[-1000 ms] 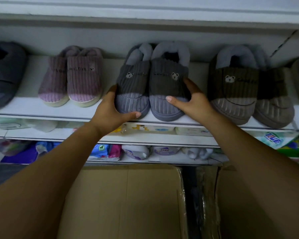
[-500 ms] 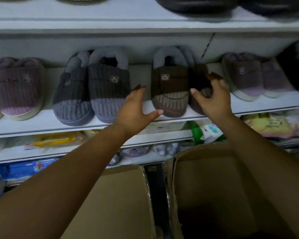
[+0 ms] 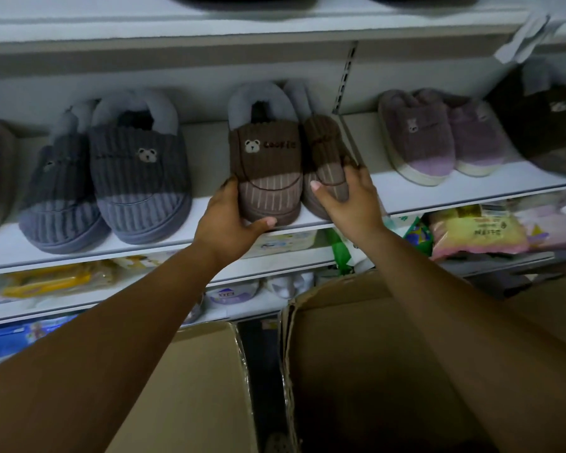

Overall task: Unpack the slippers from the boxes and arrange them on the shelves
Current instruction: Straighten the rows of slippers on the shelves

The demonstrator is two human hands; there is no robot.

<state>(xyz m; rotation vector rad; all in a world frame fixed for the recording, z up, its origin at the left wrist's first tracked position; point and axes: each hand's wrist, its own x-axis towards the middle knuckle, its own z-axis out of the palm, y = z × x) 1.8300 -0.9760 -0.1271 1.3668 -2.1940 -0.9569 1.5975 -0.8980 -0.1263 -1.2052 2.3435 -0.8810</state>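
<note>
- Half a second ago the left hand (image 3: 229,220) hung open short of the shelf edge and the right hand (image 3: 350,197) was only reaching the farther brown slipper. Now both hands have closed on the brown pair (image 3: 268,165).
- Nearest are two cardboard boxes. The left box (image 3: 193,387) shows a flat card top. The right box (image 3: 356,338) stands open, too dark inside to tell whether slippers remain.
- Above them, the left hand cups the toe of the left brown slipper, thumb under its front. The right hand curls its fingers over the toe of the right one, which leans tilted against its mate.
- The brown pair sits on the shelf (image 3: 422,194), toes at the front edge, between the grey pair (image 3: 138,178) and the purple pair (image 3: 419,142).
- Judging by this, the grey pair is finished and the brown one is being squared up; the tilted slipper likely needs laying flat.
- Farthest, the upper shelf (image 3: 242,24) carries dark slippers, with only their edges showing.
</note>
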